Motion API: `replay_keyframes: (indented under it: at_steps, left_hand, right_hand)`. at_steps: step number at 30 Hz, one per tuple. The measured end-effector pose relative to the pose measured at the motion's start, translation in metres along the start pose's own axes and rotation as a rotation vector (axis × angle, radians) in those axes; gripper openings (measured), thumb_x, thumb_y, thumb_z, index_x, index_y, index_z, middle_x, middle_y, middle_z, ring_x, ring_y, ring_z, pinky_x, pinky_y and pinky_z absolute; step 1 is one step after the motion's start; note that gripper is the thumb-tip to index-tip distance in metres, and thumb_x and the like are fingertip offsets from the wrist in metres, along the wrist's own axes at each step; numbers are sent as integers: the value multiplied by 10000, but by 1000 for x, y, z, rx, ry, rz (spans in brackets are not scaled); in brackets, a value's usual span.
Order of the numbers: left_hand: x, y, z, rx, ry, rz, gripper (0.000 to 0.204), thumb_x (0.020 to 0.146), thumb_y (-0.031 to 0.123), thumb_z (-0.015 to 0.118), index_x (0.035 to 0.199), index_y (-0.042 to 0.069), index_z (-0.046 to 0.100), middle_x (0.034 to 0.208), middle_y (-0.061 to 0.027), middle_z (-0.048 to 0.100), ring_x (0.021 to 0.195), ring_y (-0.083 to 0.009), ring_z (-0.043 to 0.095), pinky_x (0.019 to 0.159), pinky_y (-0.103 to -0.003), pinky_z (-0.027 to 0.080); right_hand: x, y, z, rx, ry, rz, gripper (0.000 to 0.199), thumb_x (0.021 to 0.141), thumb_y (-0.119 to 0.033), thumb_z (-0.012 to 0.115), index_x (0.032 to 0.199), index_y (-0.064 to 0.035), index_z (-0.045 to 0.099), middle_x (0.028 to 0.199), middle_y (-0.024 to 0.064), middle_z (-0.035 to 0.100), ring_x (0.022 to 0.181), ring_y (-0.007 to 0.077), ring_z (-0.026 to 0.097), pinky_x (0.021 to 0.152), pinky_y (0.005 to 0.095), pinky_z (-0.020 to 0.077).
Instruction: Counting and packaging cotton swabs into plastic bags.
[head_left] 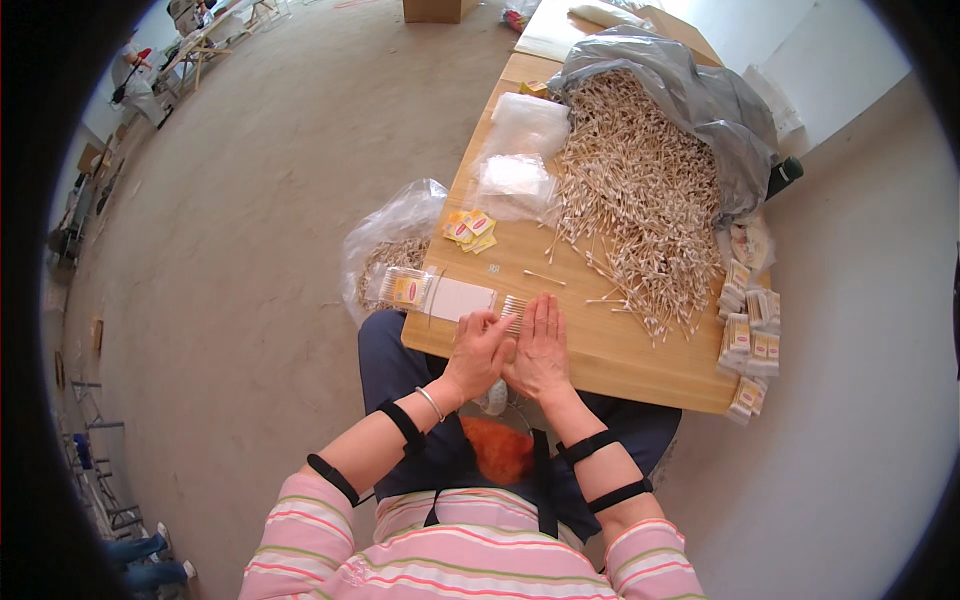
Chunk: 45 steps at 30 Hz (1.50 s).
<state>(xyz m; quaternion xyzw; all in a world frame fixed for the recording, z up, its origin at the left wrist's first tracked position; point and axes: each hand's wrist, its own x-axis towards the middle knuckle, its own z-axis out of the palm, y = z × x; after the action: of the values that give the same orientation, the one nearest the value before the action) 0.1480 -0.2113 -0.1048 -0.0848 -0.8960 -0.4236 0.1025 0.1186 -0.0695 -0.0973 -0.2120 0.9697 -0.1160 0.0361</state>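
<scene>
A bare packing workshop: concrete floor (250,200), a wooden table (620,350) with a heap of cotton swabs (640,180) spilling from a grey sack (700,95) at one o'clock, and filled packets (750,340) stacked at three o'clock.

Around the wooden table (640,350)

A grey plastic sack (700,95) gapes at upper right, filled packets (750,335) stack along the table's right edge, yellow labels (470,230) lie centre, a clear bag (395,235) slumps left, a cardboard box (438,9) sits top centre.

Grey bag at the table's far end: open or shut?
Open. The grey bag gapes wide and cotton swabs spill from it onto the wooden table.
</scene>
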Motion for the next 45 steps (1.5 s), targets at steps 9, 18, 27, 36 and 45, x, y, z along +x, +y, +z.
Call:
replay_keyframes:
  at_steps: [9,18,27,36,45]
  left_hand:
    - [-14,16,-7,316,-199,93,565,894,395,517,1365,95,434,1030,-108,483,1015,-267,434,920,-404,262]
    - [-11,16,-4,317,-178,105,597,888,442,503,1357,84,411,1029,-117,486,1011,-275,443,908,-406,272]
    - [-8,15,-3,339,-199,71,643,865,487,520,1353,85,409,1030,-113,492,1002,-276,452,888,-408,284]
    - [0,18,-3,302,-185,34,614,865,466,549,1329,84,424,1021,-113,496,1005,-277,469,867,-402,309]
    - [4,18,-2,299,-192,13,653,864,473,553,1362,77,403,1013,-114,517,994,-272,493,859,-400,322]
  right_hand:
    - [0,7,16,-76,73,-39,907,777,-370,538,1437,90,120,1518,271,89,1430,390,56,1162,454,57]
    - [-1,7,14,-116,39,-28,897,783,-365,536,1438,90,125,1521,268,79,1432,388,43,1164,451,45]
    - [-1,5,14,-129,49,-34,876,806,-366,517,1441,85,117,1522,269,69,1433,388,20,1163,457,31]
    - [0,4,11,-98,37,-17,879,786,-345,526,1440,84,123,1521,271,73,1433,388,29,1162,456,28]
    - [0,3,11,-92,15,-7,878,787,-356,513,1442,80,124,1524,266,68,1435,381,9,1161,446,4]
